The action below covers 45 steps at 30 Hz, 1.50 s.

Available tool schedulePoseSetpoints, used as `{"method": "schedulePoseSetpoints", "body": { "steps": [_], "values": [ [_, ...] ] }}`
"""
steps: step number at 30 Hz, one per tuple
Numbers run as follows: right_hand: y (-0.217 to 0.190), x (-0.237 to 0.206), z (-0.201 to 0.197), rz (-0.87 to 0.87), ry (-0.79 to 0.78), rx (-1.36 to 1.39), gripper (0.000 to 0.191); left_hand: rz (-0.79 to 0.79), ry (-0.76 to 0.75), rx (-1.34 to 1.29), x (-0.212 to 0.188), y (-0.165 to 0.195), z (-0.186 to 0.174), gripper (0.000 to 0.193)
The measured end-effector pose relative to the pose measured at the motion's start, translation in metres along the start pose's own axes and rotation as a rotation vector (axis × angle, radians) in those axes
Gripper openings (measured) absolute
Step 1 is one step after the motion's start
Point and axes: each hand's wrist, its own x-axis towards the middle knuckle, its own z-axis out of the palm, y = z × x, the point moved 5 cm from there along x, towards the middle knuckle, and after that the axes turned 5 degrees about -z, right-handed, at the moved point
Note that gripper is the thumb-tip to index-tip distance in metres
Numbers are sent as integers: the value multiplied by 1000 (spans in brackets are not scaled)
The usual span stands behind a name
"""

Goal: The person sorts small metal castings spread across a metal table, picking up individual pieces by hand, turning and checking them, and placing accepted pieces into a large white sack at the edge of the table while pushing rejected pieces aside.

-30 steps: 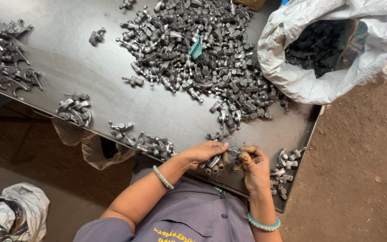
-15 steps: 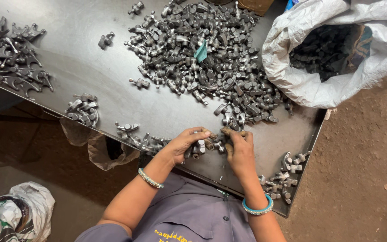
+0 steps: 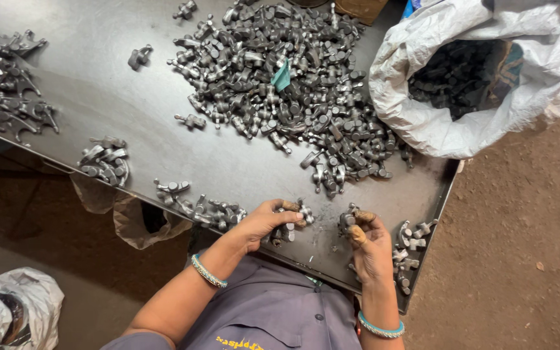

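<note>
Two hands working small grey metal parts at the near edge of a dark steel table.

The left hand [image 3: 264, 220] is closing its fingers over a few small metal pieces [image 3: 296, 217], and the right hand [image 3: 367, 243] is pinching one small part [image 3: 347, 219] at the fingertips; which way that part's long axis is pointing is too small to tell. Both are sitting just short of the big heap of parts [image 3: 286, 84], whose pieces are lying in all directions. The table [image 3: 98, 110] is standing on a brown dirt floor [image 3: 526, 259], with an open white sack [image 3: 481, 71] at its far right corner.
</note>
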Motion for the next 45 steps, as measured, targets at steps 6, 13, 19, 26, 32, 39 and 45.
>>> {"method": "schedulePoseSetpoints", "body": {
  "steps": [6,13,19,26,32,39,45],
  "values": [
    [18,7,-56,153,65,299,35,9,-127,-4,53,-24,36,50],
    [15,-6,-74,82,138,134,31,-42,-181,-166,82,-57,42,46],
    [-7,-8,-21,-71,-81,-378,27,-130,-459,-342,74,-64,51,46],
    [-14,3,38,-439,22,-1412,46,-64,-546,-400,53,-47,42,35],
    [-37,3,1,-504,45,-1561,50,-21,-503,-417,92,-1,148,31],
    [-104,-63,-28,-562,9,-1594,44,297,-534,-373,141,103,372,88],
    [-164,-81,-53,-488,58,-1479,41,533,-107,394,130,106,402,110]
  ]
}}
